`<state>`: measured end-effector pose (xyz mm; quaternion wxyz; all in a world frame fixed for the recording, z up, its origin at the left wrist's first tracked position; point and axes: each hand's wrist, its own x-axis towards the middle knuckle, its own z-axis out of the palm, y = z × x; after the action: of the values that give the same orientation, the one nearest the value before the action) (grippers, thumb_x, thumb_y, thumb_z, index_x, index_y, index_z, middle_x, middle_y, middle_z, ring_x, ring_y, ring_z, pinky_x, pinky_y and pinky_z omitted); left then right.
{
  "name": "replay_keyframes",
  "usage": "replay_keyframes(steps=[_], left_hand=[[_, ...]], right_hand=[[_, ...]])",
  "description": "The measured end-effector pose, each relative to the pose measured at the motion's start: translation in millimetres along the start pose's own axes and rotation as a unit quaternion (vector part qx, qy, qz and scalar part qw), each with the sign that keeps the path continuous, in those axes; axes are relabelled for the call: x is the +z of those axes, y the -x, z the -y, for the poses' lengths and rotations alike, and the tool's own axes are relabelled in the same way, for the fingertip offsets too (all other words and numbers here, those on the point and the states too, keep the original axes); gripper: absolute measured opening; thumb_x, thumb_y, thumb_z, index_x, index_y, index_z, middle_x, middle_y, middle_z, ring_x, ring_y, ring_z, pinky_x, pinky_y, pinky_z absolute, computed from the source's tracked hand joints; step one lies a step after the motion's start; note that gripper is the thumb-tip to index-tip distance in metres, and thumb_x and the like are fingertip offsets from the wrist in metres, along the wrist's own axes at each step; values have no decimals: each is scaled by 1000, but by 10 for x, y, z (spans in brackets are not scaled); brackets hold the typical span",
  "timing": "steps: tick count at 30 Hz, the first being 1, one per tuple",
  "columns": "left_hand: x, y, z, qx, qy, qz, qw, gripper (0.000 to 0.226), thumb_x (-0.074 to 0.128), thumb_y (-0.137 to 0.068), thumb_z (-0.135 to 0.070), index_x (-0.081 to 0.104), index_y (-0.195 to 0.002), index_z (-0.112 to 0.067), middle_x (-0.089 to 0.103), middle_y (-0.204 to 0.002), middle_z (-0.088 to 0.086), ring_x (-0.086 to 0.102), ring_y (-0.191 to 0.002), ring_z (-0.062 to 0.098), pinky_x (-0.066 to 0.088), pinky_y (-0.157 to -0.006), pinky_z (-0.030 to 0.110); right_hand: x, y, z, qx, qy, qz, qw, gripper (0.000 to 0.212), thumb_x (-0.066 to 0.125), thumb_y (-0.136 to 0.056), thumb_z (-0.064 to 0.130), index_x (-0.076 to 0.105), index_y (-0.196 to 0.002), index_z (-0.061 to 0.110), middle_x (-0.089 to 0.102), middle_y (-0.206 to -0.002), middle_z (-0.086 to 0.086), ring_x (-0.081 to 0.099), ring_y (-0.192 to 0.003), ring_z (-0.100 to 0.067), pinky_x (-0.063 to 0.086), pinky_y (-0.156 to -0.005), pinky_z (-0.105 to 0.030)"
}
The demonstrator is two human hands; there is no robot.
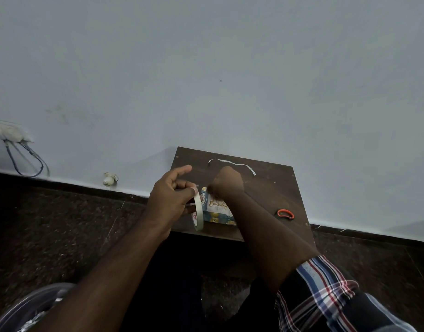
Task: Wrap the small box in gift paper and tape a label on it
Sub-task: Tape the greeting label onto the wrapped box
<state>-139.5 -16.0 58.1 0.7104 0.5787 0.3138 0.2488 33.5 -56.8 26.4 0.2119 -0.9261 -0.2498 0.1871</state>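
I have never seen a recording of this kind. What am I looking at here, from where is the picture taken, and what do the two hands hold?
There is no machine: a person works with bare hands, and a camera on the head looks down at them. The left hand holds a roll of tape. The right hand is curled over the wrapped small box, which carries a "Birthday" label; what its fingers pinch is hidden. The box lies on a small dark wooden board on the floor. Orange-handled scissors and a white paper strip also lie there.

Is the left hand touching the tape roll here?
Touching. The head view shows the left hand holding the tape roll upright, its fingers curled over the roll's top edge beside the wrapped box.
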Motion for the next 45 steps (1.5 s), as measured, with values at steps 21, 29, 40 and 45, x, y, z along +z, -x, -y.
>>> replay_keyframes(steps=[21, 29, 40, 45], left_hand=[[-18, -4, 17, -14, 1, 3, 1000, 44, 64, -93, 2, 65, -126, -27, 68, -95, 6, 72, -96, 31, 60, -69, 40], [3, 8, -10, -11, -13, 9, 1000, 42, 64, -94, 0, 67, -124, -30, 68, -95, 4, 71, -92, 25, 62, -79, 50], [47, 100, -70, -5, 16, 32, 999, 41, 62, -95, 2, 64, -127, -24, 69, -94, 6, 74, -85, 20, 62, -72, 40], [79, 125, -94, 3, 32, 29, 999, 40, 65, -93, 1, 65, -126, -22, 67, -104, 10, 74, -81, 18, 61, -68, 36]], right_hand=[[-55, -64, -254, -11, 36, 16, 999, 44, 83, -73, 50, 67, -75, 10, 69, -74, -4, 67, -71, -19, 45, -55, -27], [-477, 606, -123, -147, -316, 115, 930, 10, 69, -93, 19, 74, -97, 11, 72, -85, -11, 59, -63, -14, 44, -52, -27], [-457, 878, -90, -221, -237, 51, 945, 8, 69, -90, 17, 74, -83, 18, 70, -69, -7, 62, -60, -18, 53, -62, -37], [-416, 955, -98, -273, -162, 1, 948, 7, 61, -93, 19, 64, -88, 23, 61, -83, 6, 57, -73, -6, 45, -67, -27]])
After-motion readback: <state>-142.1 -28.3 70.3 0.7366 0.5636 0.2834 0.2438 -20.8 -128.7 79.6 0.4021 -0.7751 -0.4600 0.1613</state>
